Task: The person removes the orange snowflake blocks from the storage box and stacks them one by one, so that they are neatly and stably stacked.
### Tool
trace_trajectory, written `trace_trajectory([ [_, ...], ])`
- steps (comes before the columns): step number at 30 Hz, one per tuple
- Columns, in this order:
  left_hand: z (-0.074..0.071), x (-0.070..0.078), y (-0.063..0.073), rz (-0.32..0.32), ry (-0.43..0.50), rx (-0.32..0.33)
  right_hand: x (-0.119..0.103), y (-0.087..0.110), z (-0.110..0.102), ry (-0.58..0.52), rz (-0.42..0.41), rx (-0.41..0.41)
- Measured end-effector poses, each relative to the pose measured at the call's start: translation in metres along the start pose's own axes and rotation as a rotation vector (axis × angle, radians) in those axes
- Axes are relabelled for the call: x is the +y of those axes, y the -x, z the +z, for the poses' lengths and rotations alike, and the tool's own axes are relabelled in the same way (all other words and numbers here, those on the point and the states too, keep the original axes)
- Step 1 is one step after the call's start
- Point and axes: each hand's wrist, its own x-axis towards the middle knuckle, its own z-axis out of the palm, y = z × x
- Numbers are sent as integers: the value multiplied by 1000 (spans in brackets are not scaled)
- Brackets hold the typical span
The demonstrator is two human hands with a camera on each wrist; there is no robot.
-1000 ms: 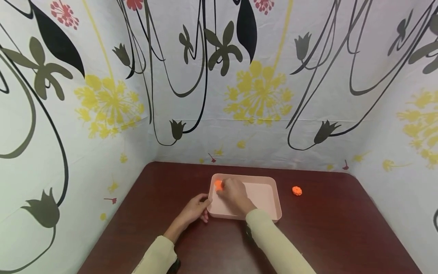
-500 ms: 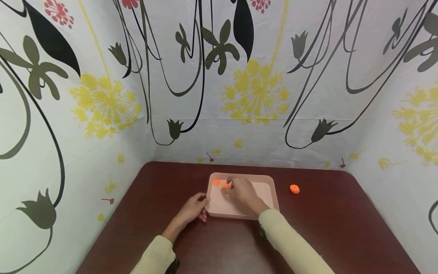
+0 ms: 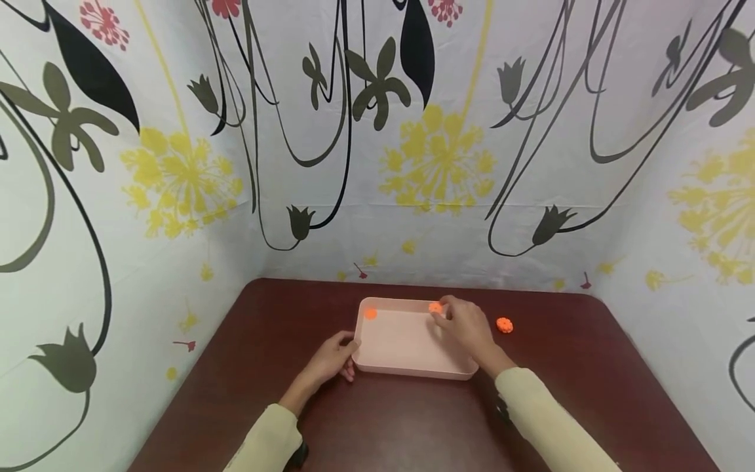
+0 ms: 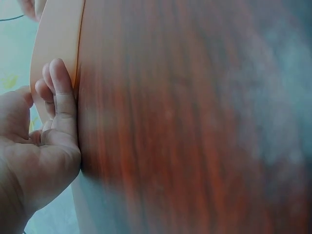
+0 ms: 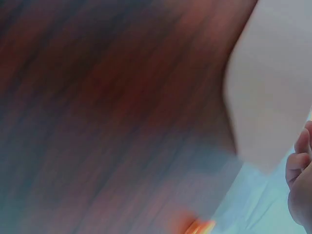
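Note:
A shallow pink tray (image 3: 407,374) lies on the dark red-brown table. My left hand (image 3: 330,357) grips its left end, thumb at the rim and fingers along the outer wall; the left wrist view shows these fingers (image 4: 62,105) close up. Over the tray's back right corner, my right hand (image 3: 468,328) pinches a small orange flower-shaped piece (image 3: 435,307) between thumb and fingers. A flat-looking round orange spot (image 3: 370,314) shows inside the tray's back left corner. In the right wrist view only part of my right hand (image 5: 301,180) appears, and the pinched piece is hidden.
Another orange flower-shaped piece (image 3: 504,325) rests on the table (image 3: 560,367) to the right of the tray, and its blurred edge (image 5: 197,226) enters the right wrist view. A patterned cloth (image 3: 377,249) with flowers and vines stands behind the table and at both sides.
My right hand has carried the orange flower-shaped piece from the tray's back left corner to its back right, uncovering the orange spot. My left hand keeps its grip on the tray.

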Motion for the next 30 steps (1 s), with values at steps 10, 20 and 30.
trace_trajectory([
  [10, -1, 3, 3, -28, 12, 10, 56, 28, -30, 48, 71, 147],
  [20, 0, 4, 2, -25, 21, 6, 101, 49, -48, 60, 220, 149],
  [30, 0, 2, 1, -19, 18, 7, 118, 62, -48, 78, 276, 72],
])
